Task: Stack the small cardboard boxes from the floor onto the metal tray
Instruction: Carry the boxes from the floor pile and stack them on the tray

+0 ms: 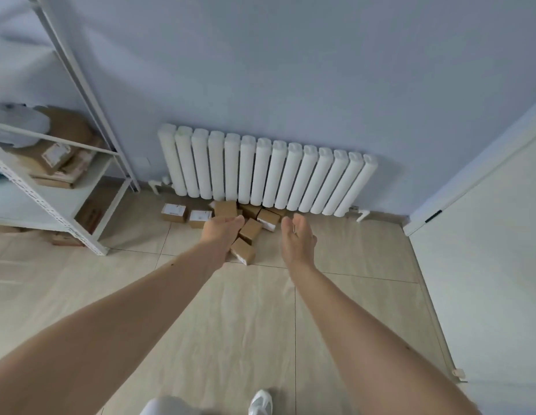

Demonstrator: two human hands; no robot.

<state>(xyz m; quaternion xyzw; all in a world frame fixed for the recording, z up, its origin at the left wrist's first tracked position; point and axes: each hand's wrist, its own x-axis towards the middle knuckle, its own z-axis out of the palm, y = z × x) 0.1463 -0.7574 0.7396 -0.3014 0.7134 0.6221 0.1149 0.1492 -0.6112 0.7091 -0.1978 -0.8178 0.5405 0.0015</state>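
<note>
Cardboard, brown and matte, folded into small cardboard boxes (250, 230) heaped on the tiled floor (230, 310) at the foot of the white radiator (260, 172), with 2 labelled boxes (173, 212) lying apart to the left of the heap. Probably light and stiff enough to keep shape under a modest squeeze, yet soft at the corners if pinched hard; dry paper faces likely to give good friction, glossy white labels somewhat less. Best taken across 2 opposite flat sides, thumb on one face and fingers on the other, away from flap seams that could pop open. Tilted, overlapping boxes in the heap apt to slide when a neighbour is lifted, so top ones first. Left hand (221, 230) reaching over the near edge of the heap, fingers straight and together, holding nothing. Right hand (296, 238) just to the right of the heap, fingers relaxed and extended, likewise holding nothing. No contact with any box visible. Metal shelving (60, 217) at the left carrying other cartons (58, 163); hard to say which surface counts as the metal tray.
</note>
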